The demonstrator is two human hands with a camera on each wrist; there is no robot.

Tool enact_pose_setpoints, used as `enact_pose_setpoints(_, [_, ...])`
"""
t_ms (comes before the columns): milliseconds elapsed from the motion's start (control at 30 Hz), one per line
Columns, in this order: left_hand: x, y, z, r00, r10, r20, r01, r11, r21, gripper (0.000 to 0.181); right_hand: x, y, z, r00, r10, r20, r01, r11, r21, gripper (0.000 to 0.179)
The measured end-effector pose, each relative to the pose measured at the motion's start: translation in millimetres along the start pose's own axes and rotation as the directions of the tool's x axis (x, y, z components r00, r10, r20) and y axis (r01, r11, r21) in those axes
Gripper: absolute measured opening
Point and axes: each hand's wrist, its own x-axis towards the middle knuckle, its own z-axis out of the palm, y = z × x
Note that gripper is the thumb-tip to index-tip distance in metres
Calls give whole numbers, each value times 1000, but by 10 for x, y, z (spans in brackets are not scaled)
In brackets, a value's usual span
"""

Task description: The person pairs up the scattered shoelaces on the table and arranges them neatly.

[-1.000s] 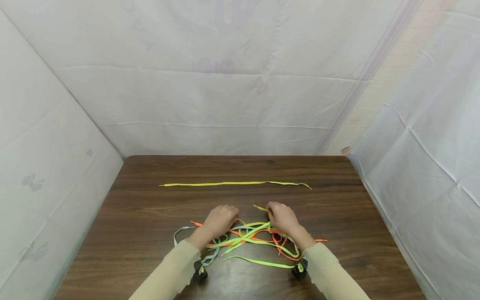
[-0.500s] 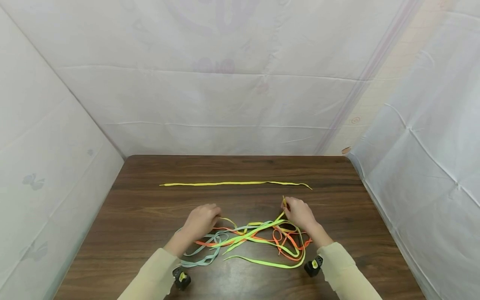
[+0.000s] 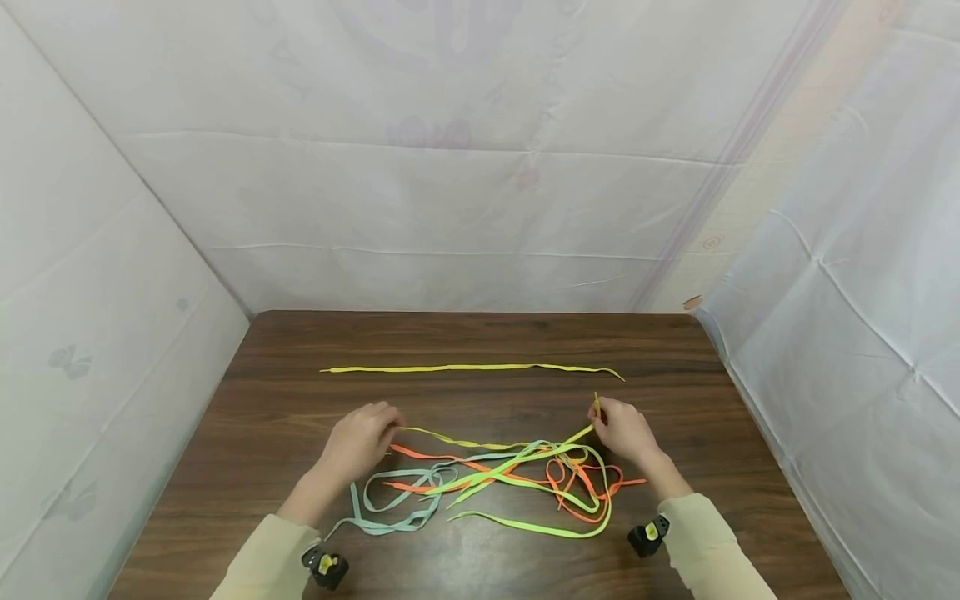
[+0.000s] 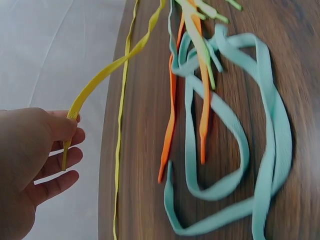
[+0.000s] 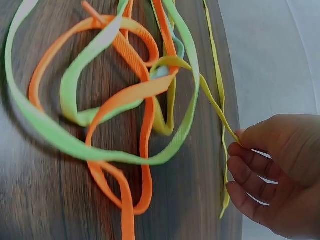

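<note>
My left hand (image 3: 360, 437) pinches one end of a yellow shoelace (image 4: 95, 82) between thumb and forefinger, its tip poking out below the thumb. The other end of that lace is pinched by my right hand (image 3: 624, 429). Between the hands, the lace sags into a tangle of laces, where part of it is hidden. In that tangle lie a light blue shoelace (image 4: 280, 132), orange laces (image 5: 146, 145) and neon green laces (image 3: 528, 525). The right wrist view shows the yellow lace looping among the orange and green ones.
A second yellow shoelace (image 3: 450, 367) lies nearly straight across the far part of the brown wooden table (image 3: 300, 337). White sheeting (image 3: 465, 200) hangs behind the table and along both sides.
My hands have moved apart, left hand leftward and right hand rightward, drawing out the yellow lace. More of it shows above the tangle. The far yellow lace stays put.
</note>
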Motion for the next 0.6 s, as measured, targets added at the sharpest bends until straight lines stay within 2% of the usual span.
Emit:
enact_pose_setpoints(267, [-135,-183,-122,999,-39,2,39,999,20,12,-61,169,-111,999,29,-20,-29,1000,-4,6])
enact_pose_setpoints(600, [-230,-395,-214,995,-99,-19,100,995,24,12,-116,311,-190,996,62,-57,-63,998,-10,6])
